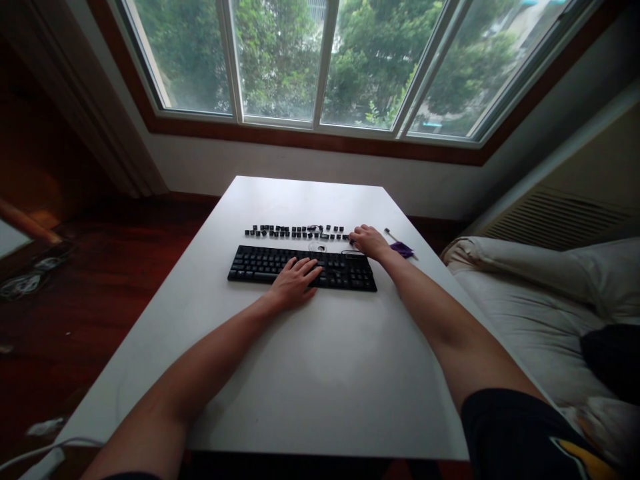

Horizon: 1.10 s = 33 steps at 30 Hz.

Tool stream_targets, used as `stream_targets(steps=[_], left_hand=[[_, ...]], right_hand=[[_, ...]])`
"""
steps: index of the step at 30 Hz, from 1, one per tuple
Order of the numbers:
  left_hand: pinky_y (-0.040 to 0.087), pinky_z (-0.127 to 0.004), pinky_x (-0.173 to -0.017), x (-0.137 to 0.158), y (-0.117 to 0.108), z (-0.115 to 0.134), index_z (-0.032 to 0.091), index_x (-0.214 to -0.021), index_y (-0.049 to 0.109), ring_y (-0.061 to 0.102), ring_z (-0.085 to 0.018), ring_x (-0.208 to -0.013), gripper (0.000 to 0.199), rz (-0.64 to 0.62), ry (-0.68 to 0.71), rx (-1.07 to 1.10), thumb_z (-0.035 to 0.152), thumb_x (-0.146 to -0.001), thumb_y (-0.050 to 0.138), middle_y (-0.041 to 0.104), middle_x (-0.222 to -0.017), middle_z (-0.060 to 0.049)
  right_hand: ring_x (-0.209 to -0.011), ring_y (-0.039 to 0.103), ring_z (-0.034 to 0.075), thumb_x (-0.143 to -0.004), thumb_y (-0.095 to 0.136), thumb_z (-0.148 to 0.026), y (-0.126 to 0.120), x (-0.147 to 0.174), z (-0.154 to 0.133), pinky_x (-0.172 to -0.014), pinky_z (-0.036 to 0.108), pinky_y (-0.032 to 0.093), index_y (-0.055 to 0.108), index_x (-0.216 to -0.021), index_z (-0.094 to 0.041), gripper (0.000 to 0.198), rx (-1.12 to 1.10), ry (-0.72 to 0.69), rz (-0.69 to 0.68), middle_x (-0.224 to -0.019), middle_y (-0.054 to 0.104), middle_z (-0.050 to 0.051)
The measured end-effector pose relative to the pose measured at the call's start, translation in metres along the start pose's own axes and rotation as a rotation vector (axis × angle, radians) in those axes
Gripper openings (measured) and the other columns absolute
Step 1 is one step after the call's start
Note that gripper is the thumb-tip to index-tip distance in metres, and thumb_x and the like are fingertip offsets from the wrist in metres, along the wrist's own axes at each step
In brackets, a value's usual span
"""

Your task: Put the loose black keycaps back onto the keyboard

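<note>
A black keyboard (255, 263) lies across the white table. My left hand (295, 281) rests on its middle-right part, fingers spread over the keys. Behind the keyboard, loose black keycaps (287, 233) stand in two rows. My right hand (369, 241) is at the right end of these rows, above the keyboard's back right corner. Its fingers are bent down and closed on a small dark keycap (351, 241), partly hidden by the fingertips. Between the rows and the keyboard is a small clear ring-shaped item (318, 247), too small to name.
A purple cloth (401, 249) and a thin brush-like stick (390, 233) lie right of my right hand. The white table (310, 373) narrows toward the window wall. A cushioned seat (520, 307) stands along the right side; cables (30, 283) lie on the floor at left.
</note>
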<state>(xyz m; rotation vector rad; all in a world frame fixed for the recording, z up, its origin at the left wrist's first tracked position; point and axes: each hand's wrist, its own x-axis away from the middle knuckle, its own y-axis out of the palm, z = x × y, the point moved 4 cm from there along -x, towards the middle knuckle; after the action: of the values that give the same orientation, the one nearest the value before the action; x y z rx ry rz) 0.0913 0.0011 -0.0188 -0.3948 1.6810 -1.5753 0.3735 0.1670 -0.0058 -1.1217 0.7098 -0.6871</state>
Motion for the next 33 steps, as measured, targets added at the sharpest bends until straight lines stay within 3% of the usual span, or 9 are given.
stream_targets(steps=[5,11,15,20,26,33], left_hand=[[0.023,-0.05,-0.122,0.0,0.0,-0.001,0.025,-0.151,0.045,0.036,-0.029,-0.145,0.06,0.003,0.003,0.003,0.043,-0.095,0.053,0.041,-0.159,-0.009],[0.022,-0.051,-0.122,-0.001,0.0,0.001,0.026,-0.151,0.045,0.036,-0.029,-0.145,0.059,0.005,-0.001,0.008,0.043,-0.095,0.053,0.042,-0.158,-0.009],[0.022,-0.051,-0.122,-0.001,0.001,0.002,0.026,-0.151,0.045,0.036,-0.029,-0.146,0.06,0.006,-0.011,0.01,0.043,-0.095,0.054,0.042,-0.159,-0.008],[0.022,-0.052,-0.122,0.0,0.001,0.002,0.026,-0.151,0.045,0.036,-0.029,-0.145,0.059,0.005,-0.012,0.015,0.043,-0.095,0.054,0.042,-0.158,-0.008],[0.022,-0.051,-0.123,-0.001,-0.001,0.003,0.025,-0.151,0.045,0.036,-0.029,-0.145,0.058,0.006,-0.006,0.011,0.042,-0.095,0.053,0.042,-0.158,-0.009],[0.022,-0.051,-0.123,-0.001,-0.001,0.002,0.025,-0.15,0.046,0.036,-0.029,-0.145,0.058,0.008,-0.006,0.014,0.042,-0.095,0.053,0.042,-0.158,-0.009]], right_hand=[[-0.101,0.057,0.028,-0.085,0.063,-0.016,-0.011,0.002,-0.006,-0.089,0.04,0.042,0.07,-0.101,-0.017,0.018,-0.18,0.05,0.108,-0.104,0.069,0.014],[-0.078,0.061,0.019,-0.086,0.064,-0.03,-0.043,0.034,-0.041,-0.075,0.034,0.049,0.065,-0.102,-0.022,0.018,-0.668,0.244,0.33,-0.09,0.069,0.004],[-0.082,0.063,0.019,-0.089,0.062,-0.036,-0.068,0.06,-0.078,-0.076,0.034,0.052,0.065,-0.112,-0.023,0.026,-0.857,0.232,0.401,-0.097,0.07,0.005],[-0.082,0.062,0.02,-0.088,0.063,-0.036,-0.084,0.074,-0.102,-0.076,0.035,0.053,0.067,-0.106,-0.024,0.022,-0.903,0.2,0.396,-0.092,0.068,0.005],[-0.079,0.062,0.019,-0.091,0.061,-0.038,-0.087,0.077,-0.107,-0.073,0.034,0.051,0.068,-0.106,-0.026,0.021,-0.941,0.194,0.416,-0.095,0.068,0.003],[-0.069,0.063,0.019,-0.091,0.057,-0.049,-0.06,0.081,-0.097,-0.069,0.033,0.052,0.066,-0.111,-0.028,0.03,-1.047,0.364,0.349,-0.076,0.064,-0.001]])
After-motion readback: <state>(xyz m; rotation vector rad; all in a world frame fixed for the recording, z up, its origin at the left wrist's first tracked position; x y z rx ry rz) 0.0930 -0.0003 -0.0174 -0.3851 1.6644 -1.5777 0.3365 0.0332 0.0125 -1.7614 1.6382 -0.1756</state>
